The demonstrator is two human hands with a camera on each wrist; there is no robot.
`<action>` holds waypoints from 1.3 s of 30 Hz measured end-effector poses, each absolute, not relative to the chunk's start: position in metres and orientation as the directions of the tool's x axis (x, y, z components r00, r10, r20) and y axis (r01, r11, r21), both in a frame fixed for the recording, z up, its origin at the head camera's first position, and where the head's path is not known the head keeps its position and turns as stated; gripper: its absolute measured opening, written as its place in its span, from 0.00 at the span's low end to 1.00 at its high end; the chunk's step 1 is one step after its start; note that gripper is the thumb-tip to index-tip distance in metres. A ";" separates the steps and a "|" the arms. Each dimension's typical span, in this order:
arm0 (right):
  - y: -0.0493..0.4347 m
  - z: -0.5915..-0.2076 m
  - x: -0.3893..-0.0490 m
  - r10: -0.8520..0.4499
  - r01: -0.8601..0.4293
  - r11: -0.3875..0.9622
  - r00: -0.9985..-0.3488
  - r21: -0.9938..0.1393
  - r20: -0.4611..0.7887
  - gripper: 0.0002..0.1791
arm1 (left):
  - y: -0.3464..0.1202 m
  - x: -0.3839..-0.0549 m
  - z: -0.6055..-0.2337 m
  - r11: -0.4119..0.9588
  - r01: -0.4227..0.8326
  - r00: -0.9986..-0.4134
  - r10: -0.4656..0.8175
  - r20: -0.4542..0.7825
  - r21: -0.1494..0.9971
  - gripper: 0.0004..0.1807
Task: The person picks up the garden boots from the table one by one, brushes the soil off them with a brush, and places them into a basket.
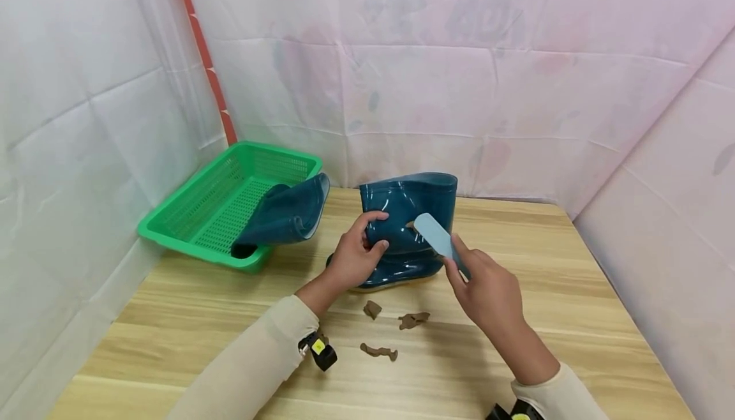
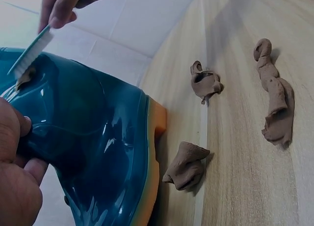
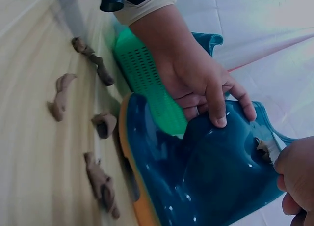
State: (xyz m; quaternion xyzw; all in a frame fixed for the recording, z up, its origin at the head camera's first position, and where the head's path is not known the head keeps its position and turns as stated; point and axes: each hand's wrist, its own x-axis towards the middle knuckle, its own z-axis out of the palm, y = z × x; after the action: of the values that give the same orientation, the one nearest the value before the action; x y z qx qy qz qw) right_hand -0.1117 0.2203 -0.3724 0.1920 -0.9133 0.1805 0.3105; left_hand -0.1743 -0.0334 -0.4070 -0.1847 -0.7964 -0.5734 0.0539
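Note:
A glossy dark-teal rubber boot [image 1: 409,200] stands on its tan sole on the table. My left hand [image 1: 353,257] grips its shaft from the left, thumb and fingers on the near face. In my right hand [image 1: 490,289] is a scrubbing brush [image 1: 434,235] with a pale blue back, white bristles facing the boot. Those bristles touch a brown, clay-like smear [image 3: 262,148] on the shaft, as the right wrist view shows. Several brown clay-like lumps lie in front of the boot, among them a twisted strip [image 2: 275,96] and a folded piece [image 2: 186,166].
A green perforated plastic basket [image 1: 281,166] stands at the back left. Another teal rubber boot [image 1: 281,212] lies in it, its shaft leaning out over the right rim. White and pinkish sheets [image 1: 413,88] hang behind and beside the wood-grain table [image 1: 563,318].

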 end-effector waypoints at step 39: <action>0.243 -0.398 -0.079 -0.443 -0.488 0.769 -0.872 -0.412 0.207 0.22 | -0.032 -0.174 -0.407 0.207 0.412 -0.897 0.264 0.355 0.887 0.25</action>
State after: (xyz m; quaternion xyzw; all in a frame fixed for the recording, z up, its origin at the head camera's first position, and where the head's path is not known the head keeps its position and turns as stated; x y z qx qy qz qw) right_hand -0.0788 0.2433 -0.3976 0.2478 -0.9393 0.2323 0.0491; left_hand -0.1744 -0.0315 -0.4068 -0.2181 -0.7743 -0.5907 0.0627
